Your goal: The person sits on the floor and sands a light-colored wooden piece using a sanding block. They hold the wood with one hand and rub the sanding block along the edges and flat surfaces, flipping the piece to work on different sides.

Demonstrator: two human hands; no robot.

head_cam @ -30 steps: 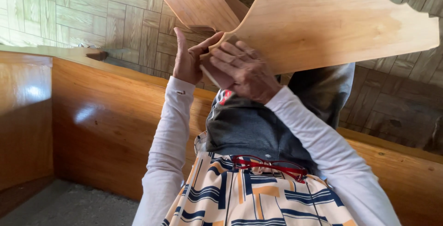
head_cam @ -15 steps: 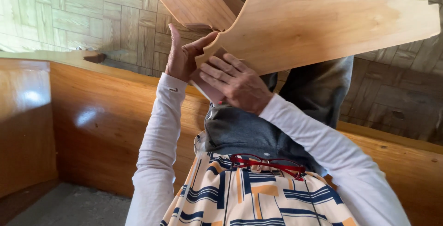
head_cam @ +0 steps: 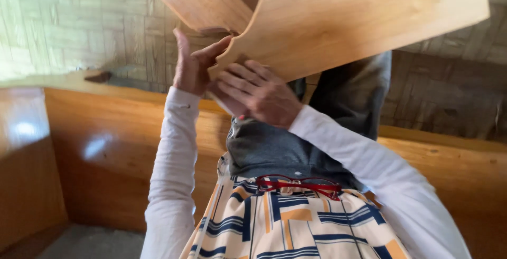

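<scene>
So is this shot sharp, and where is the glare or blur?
Head view: soft with motion blur overall, worst on the tiled wall and wooden board; the left hand and right hand are smeared; bright glare patches sit on the glossy bench; red glasses stay fairly crisp.

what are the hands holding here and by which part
The left hand grips the shaped wooden board at its narrow lower-left end; the right hand presses a small flat pad against it there.

Daylight, fairly bright, from upper left: parquet floor [head_cam: 63, 31] washed out there. Soft glare patches on the varnished wooden panel [head_cam: 97, 145]. Whole frame motion-blurred, hands [head_cam: 232, 84] and wooden board [head_cam: 359, 16] smeared. Right background dimmer, shadowed.
</scene>
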